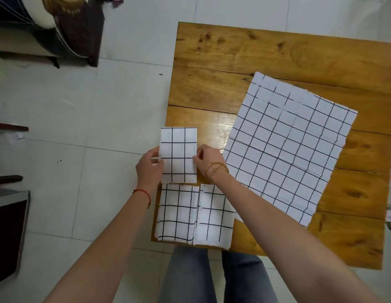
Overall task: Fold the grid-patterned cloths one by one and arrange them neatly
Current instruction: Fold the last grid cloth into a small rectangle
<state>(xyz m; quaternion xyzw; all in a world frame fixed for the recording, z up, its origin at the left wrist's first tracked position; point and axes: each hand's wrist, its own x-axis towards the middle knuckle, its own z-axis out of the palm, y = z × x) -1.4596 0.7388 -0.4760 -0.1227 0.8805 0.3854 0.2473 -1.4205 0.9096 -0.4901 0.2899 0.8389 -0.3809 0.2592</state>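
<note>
nearest the person, two folded grid cloths lie side by side at the wooden table's [277, 51] near edge: the left folded cloth [176, 213] and the right folded cloth [214, 217], their edges touching. just beyond them a third folded cloth [178, 155] sits at the table's left edge, held on both sides: the left hand [149, 167] grips its left edge, the right hand [208, 159] pinches its right edge. farther right, an unfolded grid cloth [286, 145] lies spread flat and slanted across the boards. pale floor tiles [80, 101] surround the table.
</note>
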